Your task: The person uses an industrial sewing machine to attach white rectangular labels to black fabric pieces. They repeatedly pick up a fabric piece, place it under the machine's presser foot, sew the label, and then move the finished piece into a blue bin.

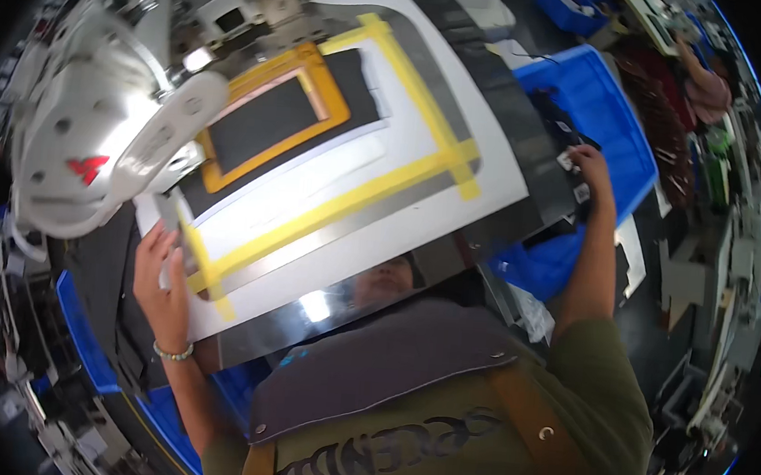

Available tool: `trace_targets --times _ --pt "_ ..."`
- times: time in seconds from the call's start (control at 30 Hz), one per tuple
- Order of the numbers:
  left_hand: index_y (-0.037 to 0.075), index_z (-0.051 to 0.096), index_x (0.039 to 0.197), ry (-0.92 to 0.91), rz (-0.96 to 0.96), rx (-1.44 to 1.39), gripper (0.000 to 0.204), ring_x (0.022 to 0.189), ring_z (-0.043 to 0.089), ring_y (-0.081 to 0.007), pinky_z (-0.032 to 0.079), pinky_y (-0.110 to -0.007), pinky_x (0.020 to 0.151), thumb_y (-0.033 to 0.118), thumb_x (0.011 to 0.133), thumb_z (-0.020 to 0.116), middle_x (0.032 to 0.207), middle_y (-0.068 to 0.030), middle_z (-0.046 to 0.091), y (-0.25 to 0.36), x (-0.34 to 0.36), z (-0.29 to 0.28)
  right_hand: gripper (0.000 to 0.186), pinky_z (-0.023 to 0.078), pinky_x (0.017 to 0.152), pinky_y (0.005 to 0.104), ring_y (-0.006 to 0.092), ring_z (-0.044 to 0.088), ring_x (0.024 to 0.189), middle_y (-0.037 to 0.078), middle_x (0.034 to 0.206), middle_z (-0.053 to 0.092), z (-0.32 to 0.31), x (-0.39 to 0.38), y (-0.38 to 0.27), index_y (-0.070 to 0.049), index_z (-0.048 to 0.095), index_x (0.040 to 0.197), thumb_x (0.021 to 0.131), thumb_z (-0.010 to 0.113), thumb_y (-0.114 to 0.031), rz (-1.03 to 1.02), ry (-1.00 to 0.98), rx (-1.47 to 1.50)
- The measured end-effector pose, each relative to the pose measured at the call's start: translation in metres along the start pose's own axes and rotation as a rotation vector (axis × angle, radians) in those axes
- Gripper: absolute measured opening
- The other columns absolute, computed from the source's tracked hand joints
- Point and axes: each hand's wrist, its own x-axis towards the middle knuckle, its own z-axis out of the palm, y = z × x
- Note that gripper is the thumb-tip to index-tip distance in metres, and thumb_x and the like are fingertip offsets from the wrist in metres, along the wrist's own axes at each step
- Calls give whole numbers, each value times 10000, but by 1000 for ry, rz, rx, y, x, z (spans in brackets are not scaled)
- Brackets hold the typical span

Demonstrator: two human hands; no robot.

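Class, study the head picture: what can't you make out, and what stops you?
All in the head view:
1. Pale item at the right hand: too small to identify.
2. Left hand: blurred, so its contact with the white sheet is unclear.
3. Bottom of the blue bin: partly covered by dark pieces.
4. Underside of the white machine head: hidden by its housing.

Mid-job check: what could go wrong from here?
The left hand is at the left edge of the white sheet, near the white machine; fingers could get pinched if the machine moved.

The right hand is away by the blue bin, so the sheet has a hand at one side only and might shift.
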Motion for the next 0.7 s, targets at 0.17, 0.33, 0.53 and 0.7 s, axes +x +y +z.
trace_targets --times 0.17,0.33,0.53,0.7 --pt "13 717 1136 -99 118 76 219 1128 671 -305 509 -388 989 43 922 678 1259 -150 698 3 3 -44 215 400 681 231 54 492 753 -52 792 540 -14 -51 -202 -28 654 982 973 704 -237 -373 114 79" --pt "5 714 1117 -137 231 42 213 1095 671 -327 517 -382 953 62 912 700 1221 -154 706 -11 26 -51 245 477 771 263 93 588 839 -14 903 664 84 -134 -401 -114 768 1092 858 766 -186 -879 -272 -40" --pt "17 718 1106 -163 208 -123 223 1114 663 -339 509 -383 959 149 933 672 1234 -164 697 -48 56 -14 206 535 879 373 284 683 983 115 1110 719 248 -144 -443 -43 756 1073 873 712 -63 -1094 -519 -193" --pt "35 728 1131 -114 171 -124 230 1163 645 -321 489 -384 1005 142 944 647 1254 -148 698 -55 50 -10 187 549 878 389 292 701 965 119 1046 746 252 -152 -443 -66 771 1059 889 696 -90 -1002 -506 -164"
